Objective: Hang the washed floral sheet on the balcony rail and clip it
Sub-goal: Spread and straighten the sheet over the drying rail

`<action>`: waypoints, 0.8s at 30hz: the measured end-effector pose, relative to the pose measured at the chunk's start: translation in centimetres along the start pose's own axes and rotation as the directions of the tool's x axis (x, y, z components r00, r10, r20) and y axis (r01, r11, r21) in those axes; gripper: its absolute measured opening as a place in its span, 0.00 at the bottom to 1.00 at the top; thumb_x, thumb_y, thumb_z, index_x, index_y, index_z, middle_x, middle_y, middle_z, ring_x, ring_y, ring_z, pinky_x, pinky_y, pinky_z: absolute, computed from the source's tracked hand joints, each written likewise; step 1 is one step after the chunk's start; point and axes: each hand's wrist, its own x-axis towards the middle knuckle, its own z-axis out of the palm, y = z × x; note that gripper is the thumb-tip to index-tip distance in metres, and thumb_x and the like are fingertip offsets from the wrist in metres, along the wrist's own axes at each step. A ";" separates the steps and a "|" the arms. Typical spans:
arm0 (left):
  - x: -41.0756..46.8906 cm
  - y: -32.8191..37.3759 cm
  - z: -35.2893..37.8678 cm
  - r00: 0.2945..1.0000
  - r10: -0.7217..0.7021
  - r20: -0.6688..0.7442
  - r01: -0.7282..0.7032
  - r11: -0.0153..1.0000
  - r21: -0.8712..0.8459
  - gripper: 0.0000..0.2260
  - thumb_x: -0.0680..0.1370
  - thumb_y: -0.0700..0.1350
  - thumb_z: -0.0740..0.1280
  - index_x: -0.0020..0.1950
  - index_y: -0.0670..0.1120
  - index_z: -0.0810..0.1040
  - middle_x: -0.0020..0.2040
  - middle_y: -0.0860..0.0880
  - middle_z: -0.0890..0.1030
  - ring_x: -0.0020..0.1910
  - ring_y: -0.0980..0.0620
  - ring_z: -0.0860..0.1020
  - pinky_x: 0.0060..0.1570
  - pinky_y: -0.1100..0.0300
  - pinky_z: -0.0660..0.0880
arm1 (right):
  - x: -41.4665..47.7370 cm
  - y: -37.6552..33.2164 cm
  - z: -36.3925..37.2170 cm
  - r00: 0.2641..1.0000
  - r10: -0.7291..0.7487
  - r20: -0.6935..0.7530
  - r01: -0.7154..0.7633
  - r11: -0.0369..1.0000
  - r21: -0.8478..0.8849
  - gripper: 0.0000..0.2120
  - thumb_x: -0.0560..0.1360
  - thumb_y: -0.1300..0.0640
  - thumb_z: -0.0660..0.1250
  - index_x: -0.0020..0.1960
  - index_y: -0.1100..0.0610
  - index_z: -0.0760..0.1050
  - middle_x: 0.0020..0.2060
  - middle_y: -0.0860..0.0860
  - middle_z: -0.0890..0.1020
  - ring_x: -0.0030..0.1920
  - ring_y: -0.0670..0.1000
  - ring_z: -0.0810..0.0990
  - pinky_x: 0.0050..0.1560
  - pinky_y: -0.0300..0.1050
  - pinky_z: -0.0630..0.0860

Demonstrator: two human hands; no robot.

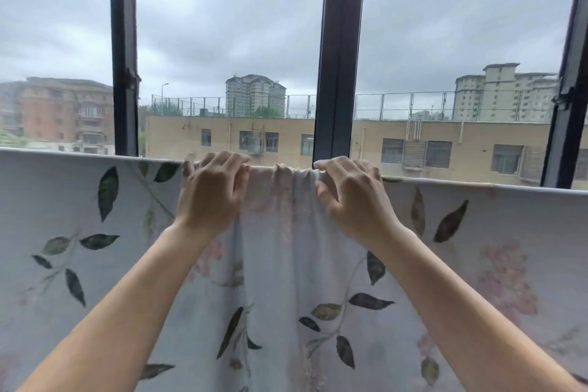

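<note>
The pale floral sheet (286, 264), printed with dark leaves and faint pink flowers, hangs over a horizontal rail and fills the lower half of the view. The rail itself is hidden under the cloth. Between my hands the top edge is bunched into folds (286, 173). My left hand (211, 191) lies on the top edge with its fingers curled over the fold. My right hand (348, 192) does the same a little to the right, its thumb pressing the gathered cloth. No clip is in view.
Dark window frame posts rise behind the rail at the left (124, 51), the centre (339, 51) and the far right (569, 105). Beyond the glass are a beige building (445, 143) and a grey sky.
</note>
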 end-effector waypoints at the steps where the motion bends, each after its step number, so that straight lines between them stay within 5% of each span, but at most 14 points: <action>1: 0.2 -1.7 -0.7 0.999 -0.033 -0.003 0.033 0.999 -0.015 0.14 0.80 0.50 0.56 0.57 0.47 0.78 0.54 0.48 0.81 0.54 0.45 0.77 0.64 0.44 0.62 | 0.6 -1.4 0.6 1.000 0.002 0.002 -0.002 1.000 0.006 0.15 0.78 0.54 0.61 0.63 0.54 0.74 0.58 0.49 0.78 0.59 0.52 0.73 0.68 0.52 0.58; 9: 2.0 -9.4 -3.5 0.991 -0.083 0.110 0.114 0.939 -0.325 0.05 0.76 0.42 0.67 0.47 0.47 0.83 0.43 0.51 0.84 0.45 0.50 0.81 0.55 0.53 0.74 | 3.9 -8.6 5.4 0.988 0.146 0.051 -0.139 0.983 -0.118 0.15 0.79 0.47 0.55 0.56 0.52 0.76 0.53 0.50 0.80 0.54 0.54 0.76 0.57 0.50 0.61; 14: 3.2 -10.6 -4.0 0.965 -0.232 0.125 0.263 0.888 -0.378 0.07 0.78 0.39 0.63 0.49 0.40 0.81 0.45 0.45 0.82 0.44 0.51 0.76 0.42 0.65 0.67 | 4.2 -10.0 5.6 0.968 0.251 0.009 -0.248 0.961 -0.122 0.25 0.73 0.40 0.49 0.60 0.52 0.74 0.48 0.50 0.82 0.50 0.55 0.79 0.58 0.51 0.64; 20: 3.8 -14.3 -6.4 0.759 -0.647 -0.080 0.444 0.603 -0.662 0.10 0.79 0.39 0.60 0.53 0.38 0.80 0.50 0.40 0.81 0.51 0.44 0.77 0.44 0.68 0.66 | 4.2 -10.1 5.0 0.943 0.331 -0.023 -0.332 0.940 -0.079 0.22 0.72 0.41 0.52 0.53 0.52 0.76 0.48 0.50 0.82 0.50 0.54 0.79 0.56 0.49 0.67; 22: 3.7 -15.0 -6.4 0.785 -0.611 -0.106 0.457 0.685 -0.567 0.09 0.79 0.40 0.61 0.52 0.38 0.79 0.51 0.39 0.81 0.52 0.42 0.77 0.47 0.63 0.68 | 4.2 -10.1 5.0 0.941 0.338 -0.006 -0.338 0.939 -0.062 0.21 0.72 0.42 0.53 0.52 0.53 0.77 0.49 0.51 0.83 0.50 0.54 0.79 0.57 0.49 0.69; 24: 3.5 -14.8 -6.1 0.891 -0.447 -0.086 0.377 0.830 -0.410 0.08 0.79 0.41 0.61 0.53 0.41 0.78 0.51 0.41 0.81 0.53 0.42 0.77 0.54 0.56 0.71 | 4.3 -10.2 5.0 0.942 0.334 0.013 -0.333 0.941 -0.061 0.20 0.72 0.42 0.54 0.51 0.52 0.77 0.48 0.51 0.83 0.50 0.53 0.79 0.58 0.49 0.71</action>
